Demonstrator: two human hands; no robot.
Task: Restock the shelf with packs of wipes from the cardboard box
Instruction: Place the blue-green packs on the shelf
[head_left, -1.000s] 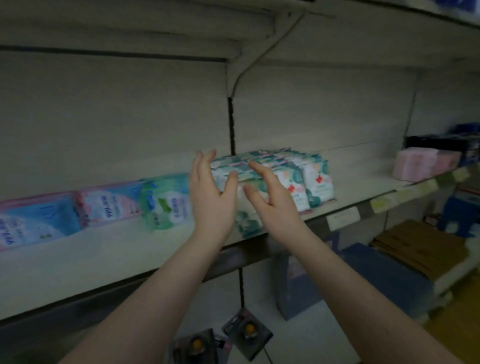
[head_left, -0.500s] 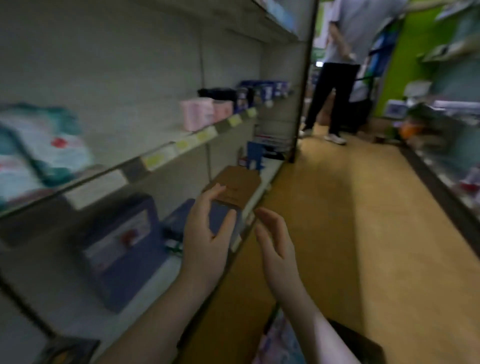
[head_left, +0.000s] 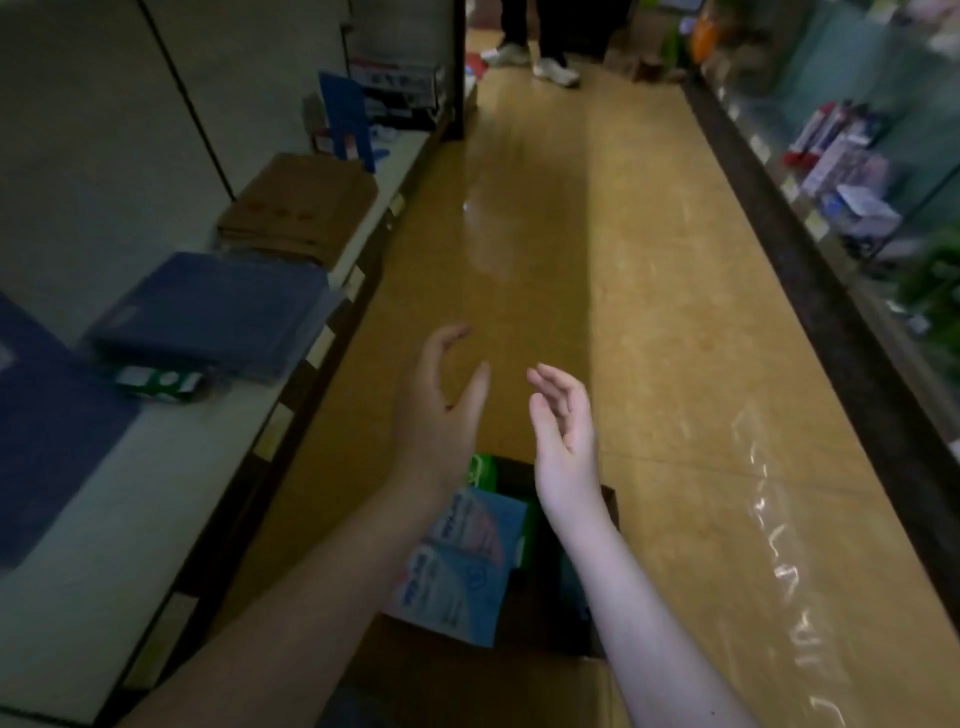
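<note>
**Empty hands above the box, next packs to fetch**

In the head view we judged ourselves at the fetching step. Our left hand and right hand hung above the cardboard box on the floor, fingers loosely spread, palms turned toward each other, holding nothing. The next move called for lowering both hands into the box and closing them round a pack. Inside lay blue packs of wipes, one overlapping another, with a green pack at the far end. The box's right half was dark, and we could not tell what it held. The bottom shelf on our left carried flat blue boxes and brown cartons.
</note>
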